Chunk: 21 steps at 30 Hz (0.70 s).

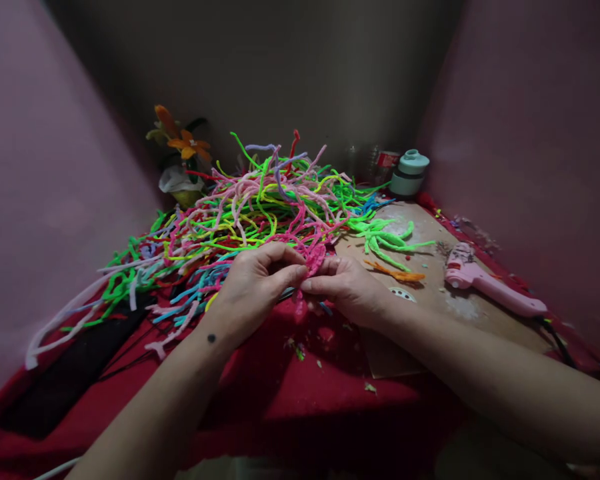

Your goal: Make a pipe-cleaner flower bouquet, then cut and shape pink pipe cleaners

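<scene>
Forearms (pixel 165 393) rise from the lower corners to my left hand (pixel 255 280) and right hand (pixel 353 287), both pinching a pink fuzzy piece (pixel 315 259) at frame centre. It looks partly shaped; most of the stem pile (pixel 265 193) behind seems unworked.

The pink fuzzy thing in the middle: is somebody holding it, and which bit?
Yes. The left hand and right hand pinch the pink fuzzy piece between fingers and thumbs, around its lower edge.

Both hands (pixel 254 283)—pink fuzzy piece (pixel 315 259)
</scene>
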### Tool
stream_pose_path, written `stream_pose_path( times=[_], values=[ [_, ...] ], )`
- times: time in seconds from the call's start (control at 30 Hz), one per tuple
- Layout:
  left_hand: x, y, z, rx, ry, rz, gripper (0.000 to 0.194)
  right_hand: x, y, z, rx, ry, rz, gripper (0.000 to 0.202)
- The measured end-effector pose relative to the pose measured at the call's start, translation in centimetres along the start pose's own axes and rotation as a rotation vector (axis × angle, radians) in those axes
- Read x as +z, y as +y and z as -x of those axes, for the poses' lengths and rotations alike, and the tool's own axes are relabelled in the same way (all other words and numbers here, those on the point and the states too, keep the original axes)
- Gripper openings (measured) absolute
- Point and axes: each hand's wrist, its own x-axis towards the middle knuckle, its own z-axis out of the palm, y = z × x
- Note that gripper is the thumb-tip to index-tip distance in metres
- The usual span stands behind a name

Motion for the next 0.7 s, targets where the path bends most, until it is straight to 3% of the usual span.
stream_pose_path(
  times=[0.27, 0.37, 0.53, 0.7],
  values=[
    [-0.2, -0.7, -0.1, -0.034, 0.003, 0.002, 0.012, 0.1, -0.2, 0.0, 0.054, 0.022, 0.044, 0.017],
    [-0.2, -1.3, -0.1, 0.049, 0.035, -0.044, 0.011, 0.2, -0.2, 0.0, 0.044, 0.029, 0.089, 0.019],
    [0.0, -1.9, 0.4, 0.316, 0.234, -0.349, 0.008, 0.5, -0.3, 0.2, 0.026, 0.076, 0.211, 0.018],
    [0.3, -2.1, 0.6, 0.389, 0.189, -0.577, 0.013, 0.5, -0.5, 0.4, -0.021, 0.132, 0.464, 0.022]
  ],
)
